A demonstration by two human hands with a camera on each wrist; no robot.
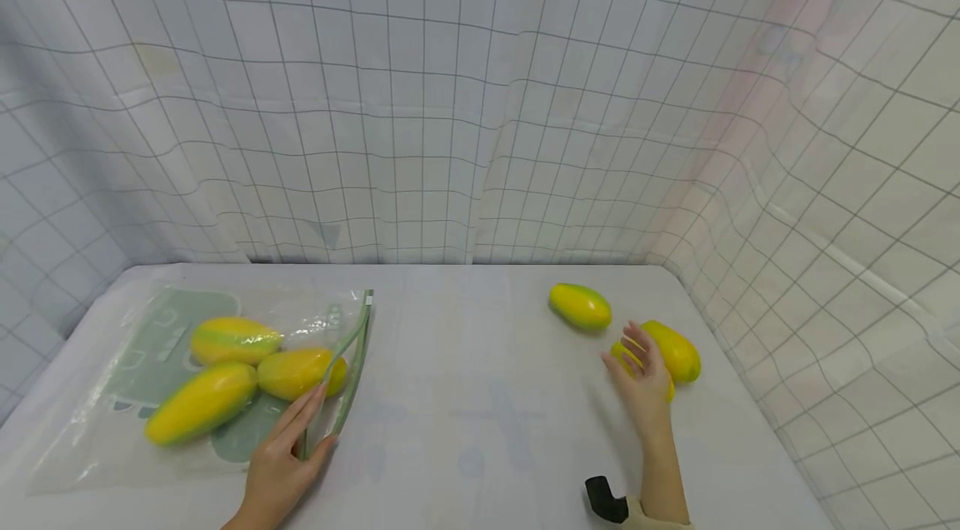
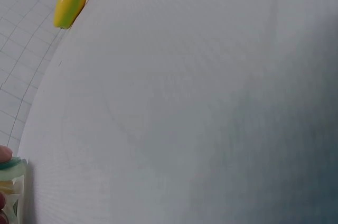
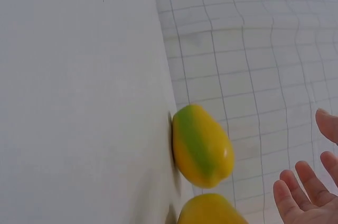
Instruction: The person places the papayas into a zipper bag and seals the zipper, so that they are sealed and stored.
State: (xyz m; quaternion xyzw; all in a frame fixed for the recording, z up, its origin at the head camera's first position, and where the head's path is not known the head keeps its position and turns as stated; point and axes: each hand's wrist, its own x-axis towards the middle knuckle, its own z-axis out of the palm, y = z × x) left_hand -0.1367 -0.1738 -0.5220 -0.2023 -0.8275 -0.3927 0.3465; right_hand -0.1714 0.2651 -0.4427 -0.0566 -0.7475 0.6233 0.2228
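Three yellow-green papayas lie inside a clear zip bag (image 1: 82, 438) on the left of the table: an upper papaya (image 1: 234, 340), a lower papaya (image 1: 201, 403) and one papaya (image 1: 296, 373) close to the mouth. My left hand (image 1: 281, 463) holds the bag's green-edged mouth, which gapes between thumb and fingers. On the right, my right hand (image 1: 637, 376) hovers over a papaya (image 1: 670, 390) that it partly covers, fingers spread and loosely bent, gripping nothing. Beside that one lies another papaya (image 1: 677, 352). Farther back is a papaya (image 1: 580, 307); the right wrist view shows a papaya (image 3: 202, 146) apart from the fingers.
The white table (image 1: 465, 430) runs back to a hanging grid-patterned curtain (image 1: 420, 138). Another grid curtain (image 1: 840, 280) borders the right side. A black device (image 1: 606, 500) sits at the right wrist by the sleeve cuff.
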